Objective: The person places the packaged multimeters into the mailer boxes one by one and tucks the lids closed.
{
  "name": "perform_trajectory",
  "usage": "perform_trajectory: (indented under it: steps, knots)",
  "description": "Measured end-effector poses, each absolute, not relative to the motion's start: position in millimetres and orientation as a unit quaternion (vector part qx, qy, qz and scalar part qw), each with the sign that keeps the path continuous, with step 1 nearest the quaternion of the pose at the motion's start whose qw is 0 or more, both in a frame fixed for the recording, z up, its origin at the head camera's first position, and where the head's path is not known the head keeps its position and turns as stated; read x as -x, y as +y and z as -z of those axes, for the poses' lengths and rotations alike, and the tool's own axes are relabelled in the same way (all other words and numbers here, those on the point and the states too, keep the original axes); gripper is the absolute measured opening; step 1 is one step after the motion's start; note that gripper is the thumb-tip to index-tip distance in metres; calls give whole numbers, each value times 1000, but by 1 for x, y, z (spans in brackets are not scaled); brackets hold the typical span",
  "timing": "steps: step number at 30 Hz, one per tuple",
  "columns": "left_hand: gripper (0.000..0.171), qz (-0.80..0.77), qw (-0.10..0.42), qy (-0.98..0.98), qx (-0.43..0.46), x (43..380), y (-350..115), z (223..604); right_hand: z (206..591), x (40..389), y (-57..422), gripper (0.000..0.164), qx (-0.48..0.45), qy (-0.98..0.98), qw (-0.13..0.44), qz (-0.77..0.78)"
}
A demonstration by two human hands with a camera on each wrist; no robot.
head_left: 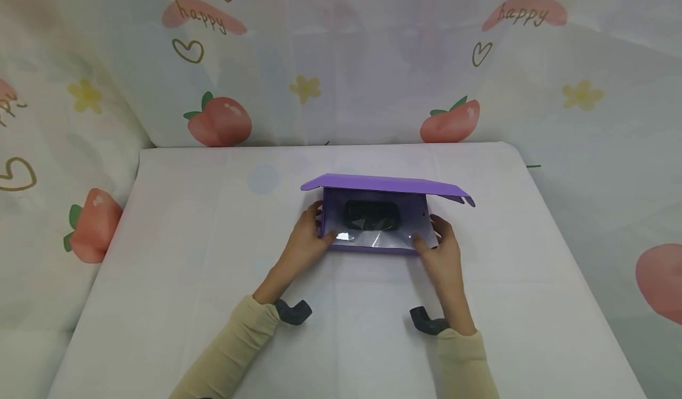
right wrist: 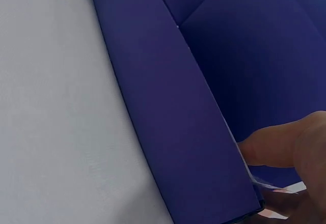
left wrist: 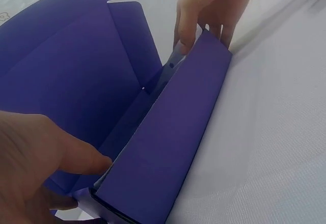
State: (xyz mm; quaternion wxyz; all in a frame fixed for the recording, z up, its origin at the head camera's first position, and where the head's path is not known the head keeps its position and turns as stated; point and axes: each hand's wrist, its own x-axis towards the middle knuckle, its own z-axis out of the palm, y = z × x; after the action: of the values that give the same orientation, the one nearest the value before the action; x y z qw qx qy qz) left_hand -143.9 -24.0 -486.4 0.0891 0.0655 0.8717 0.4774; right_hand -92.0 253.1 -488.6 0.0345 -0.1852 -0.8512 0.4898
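Beige sleeves [head_left: 229, 348] nearest, left hand [head_left: 305, 237] and right hand [head_left: 441, 254] pinch opposite ends of a purple box [left wrist: 165, 124].

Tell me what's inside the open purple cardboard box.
The purple cardboard box holds a black, rounded rectangular object and glossy clear plastic film; the object's underside and anything beneath it are covered.

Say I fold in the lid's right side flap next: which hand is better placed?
Probably the right hand: it grips the box at its right end, close to that flap. The left hand grips the opposite end, so it would have to reach across.
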Motion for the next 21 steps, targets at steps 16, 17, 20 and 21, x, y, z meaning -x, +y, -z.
perform_trajectory:
  steps: [16,17,20,21]
  knots:
    - [71,-463,42,883,-61,139,-25,487,484,101,241,71,184,-860,17,-475]
    - [70,-463,38,884,-60,138,-25,487,484,102,240,71,182,-863,18,-471]
    - [68,-459,28,886,-55,137,-26,486,484,104,238,71,177,-868,20,-463]
    - [67,-457,24,888,-52,137,-27,485,484,105,237,71,175,-870,20,-460]
